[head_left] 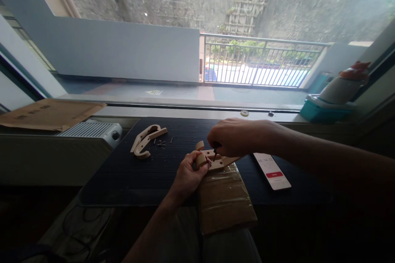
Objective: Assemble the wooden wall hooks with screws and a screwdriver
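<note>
My left hand (190, 171) is closed round the curled end of a pale wooden hook piece (219, 163), which has dark holes along its arm. Another curled wooden end (200, 145) shows just behind it. From above, my right hand (228, 136) grips a small dark screwdriver (215, 153), its tip pointing down at the wood near my left fingertips. Most of its handle is hidden in my fist. Beneath the wood lies a taped brown cardboard package (226, 201). Two more wooden hook pieces (146, 139) rest at the table's left, beside several loose screws (161, 144).
A phone (273, 171) with a running timer lies on the dark table (145, 185) under my right forearm. On the sill stand a roll of tape (245, 113) and a teal box (322, 111). A white heater (95, 131) with a cardboard sheet (49, 114) is at left.
</note>
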`<state>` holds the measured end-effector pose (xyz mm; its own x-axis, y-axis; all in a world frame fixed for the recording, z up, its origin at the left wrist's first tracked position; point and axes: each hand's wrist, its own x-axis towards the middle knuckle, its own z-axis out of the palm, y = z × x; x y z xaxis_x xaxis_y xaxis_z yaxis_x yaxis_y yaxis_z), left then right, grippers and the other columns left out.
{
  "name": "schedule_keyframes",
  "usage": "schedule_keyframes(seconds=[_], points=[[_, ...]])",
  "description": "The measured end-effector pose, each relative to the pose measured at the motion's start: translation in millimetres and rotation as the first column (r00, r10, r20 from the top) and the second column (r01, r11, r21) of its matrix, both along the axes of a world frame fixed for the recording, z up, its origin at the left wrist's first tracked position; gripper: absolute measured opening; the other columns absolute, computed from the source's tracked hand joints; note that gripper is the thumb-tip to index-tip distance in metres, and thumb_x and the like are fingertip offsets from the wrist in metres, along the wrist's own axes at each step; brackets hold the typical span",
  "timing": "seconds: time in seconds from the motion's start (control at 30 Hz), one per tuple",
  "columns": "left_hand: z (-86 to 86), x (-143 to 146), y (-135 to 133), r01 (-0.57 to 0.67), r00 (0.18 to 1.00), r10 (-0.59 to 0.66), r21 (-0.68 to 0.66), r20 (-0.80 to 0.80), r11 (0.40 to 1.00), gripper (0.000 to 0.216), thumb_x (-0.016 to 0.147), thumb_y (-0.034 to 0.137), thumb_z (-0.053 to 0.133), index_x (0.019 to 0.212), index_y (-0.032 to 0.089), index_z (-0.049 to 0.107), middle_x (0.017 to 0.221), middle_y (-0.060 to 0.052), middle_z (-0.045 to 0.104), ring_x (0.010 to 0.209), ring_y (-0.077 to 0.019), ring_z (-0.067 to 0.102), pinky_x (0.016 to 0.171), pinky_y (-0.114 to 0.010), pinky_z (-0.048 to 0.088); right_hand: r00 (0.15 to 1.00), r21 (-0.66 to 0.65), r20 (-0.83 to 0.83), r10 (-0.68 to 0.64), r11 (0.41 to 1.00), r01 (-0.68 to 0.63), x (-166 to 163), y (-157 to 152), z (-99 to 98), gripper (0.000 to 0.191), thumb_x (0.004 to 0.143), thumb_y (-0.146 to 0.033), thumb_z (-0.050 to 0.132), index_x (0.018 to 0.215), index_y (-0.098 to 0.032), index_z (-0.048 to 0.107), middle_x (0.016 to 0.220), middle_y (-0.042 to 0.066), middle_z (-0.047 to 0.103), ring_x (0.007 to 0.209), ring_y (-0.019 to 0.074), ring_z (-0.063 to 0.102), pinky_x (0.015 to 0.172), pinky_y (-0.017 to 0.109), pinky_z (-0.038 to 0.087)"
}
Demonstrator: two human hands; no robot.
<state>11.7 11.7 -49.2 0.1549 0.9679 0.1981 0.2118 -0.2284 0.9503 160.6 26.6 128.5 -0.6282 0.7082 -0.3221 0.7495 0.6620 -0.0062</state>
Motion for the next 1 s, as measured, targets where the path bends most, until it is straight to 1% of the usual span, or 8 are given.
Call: schedule_keyframes(seconds=[0.13,0.27,0.43,0.63,0.77,0.87,0.93,1.0], points=[[-1.5,0.1,0.6,-0.004,1.000,0.004,0.012,0.000,1.000,0.013,0.067,0.027,0.068,0.077,0.019,0.065,0.083,-0.002,0.063,0.082,-0.0168,0.058,0.082,-0.030,0.046,1.000,-0.005,-0.020,0.013,1.000,-0.014,-0.8,1.0,-4.6,0.015,0.074,-0.019,0.058,0.084,-0.015,0.068,0.074,0.005,0.063,0.058,0.0109,0.047,0.051,0.026,0.030],[-3.0,0.2,1.0,-0.007,1.000,0.007,0.012,-0.004,1.000,0.014,0.068,0.027,0.067,0.079,0.019,0.064,0.083,-0.001,0.062,0.081,-0.0161,0.058,0.081,-0.029,0.046,1.000,-0.017,-0.018,0.026,1.000,-0.026,-3.8,0.9,-3.7,0.015,0.074,-0.017,0.057,0.084,-0.014,0.068,0.072,0.004,0.062,0.057,0.0103,0.047,0.050,0.026,0.029],[-4.6,-0.1,1.4,-0.003,1.000,0.003,0.004,-0.009,1.000,0.014,0.068,0.027,0.067,0.080,0.019,0.063,0.084,-0.001,0.062,0.084,-0.0167,0.058,0.082,-0.030,0.045,0.999,-0.022,0.004,0.036,0.999,-0.036,-6.5,-0.5,-2.2,0.011,0.074,-0.016,0.057,0.078,-0.015,0.067,0.068,0.002,0.061,0.056,0.0094,0.046,0.049,0.025,0.029],[-4.3,0.0,1.3,0.013,1.000,-0.013,-0.013,-0.015,1.000,0.015,0.070,0.027,0.065,0.081,0.018,0.062,0.086,-0.002,0.061,0.088,-0.0177,0.057,0.085,-0.030,0.044,1.000,-0.022,-0.009,0.024,0.999,-0.025,-7.2,-1.1,-3.1,0.010,0.074,-0.015,0.057,0.077,-0.015,0.066,0.069,0.003,0.062,0.057,0.0109,0.047,0.050,0.026,0.030],[-2.7,0.0,0.9,0.014,1.000,-0.015,-0.017,-0.012,1.000,0.014,0.069,0.027,0.065,0.080,0.019,0.062,0.084,-0.001,0.061,0.088,-0.0179,0.058,0.084,-0.030,0.045,0.999,-0.029,0.001,0.039,0.999,-0.039,-8.2,-1.7,-3.3,0.012,0.075,-0.015,0.055,0.077,-0.014,0.066,0.069,0.004,0.061,0.056,0.0106,0.047,0.050,0.026,0.030],[-3.5,0.0,0.9,0.014,1.000,-0.014,-0.015,-0.009,1.000,0.017,0.068,0.027,0.066,0.083,0.020,0.063,0.084,-0.001,0.062,0.086,-0.0178,0.059,0.083,-0.031,0.045,0.998,-0.014,-0.002,0.060,0.998,-0.061,-8.2,0.0,-6.6,0.012,0.075,-0.016,0.054,0.075,-0.013,0.066,0.068,0.004,0.061,0.055,0.0100,0.046,0.050,0.026,0.030],[-5.0,0.2,1.0,0.014,1.000,-0.015,-0.010,-0.010,1.000,0.019,0.068,0.026,0.067,0.085,0.020,0.063,0.085,-0.001,0.062,0.085,-0.0173,0.059,0.083,-0.031,0.046,0.999,-0.008,-0.017,0.047,0.999,-0.047,-7.5,2.5,-10.8,0.012,0.074,-0.020,0.055,0.076,-0.013,0.065,0.068,0.003,0.061,0.056,0.0100,0.046,0.049,0.025,0.030],[-6.5,0.6,1.1,0.014,1.000,-0.014,-0.002,-0.012,1.000,0.019,0.068,0.026,0.067,0.085,0.020,0.063,0.086,-0.001,0.062,0.084,-0.0168,0.059,0.082,-0.031,0.046,1.000,-0.031,-0.027,-0.006,1.000,0.005,-6.8,5.6,-15.1,0.013,0.074,-0.024,0.057,0.077,-0.014,0.066,0.069,0.003,0.062,0.056,0.0100,0.046,0.049,0.025,0.030]])
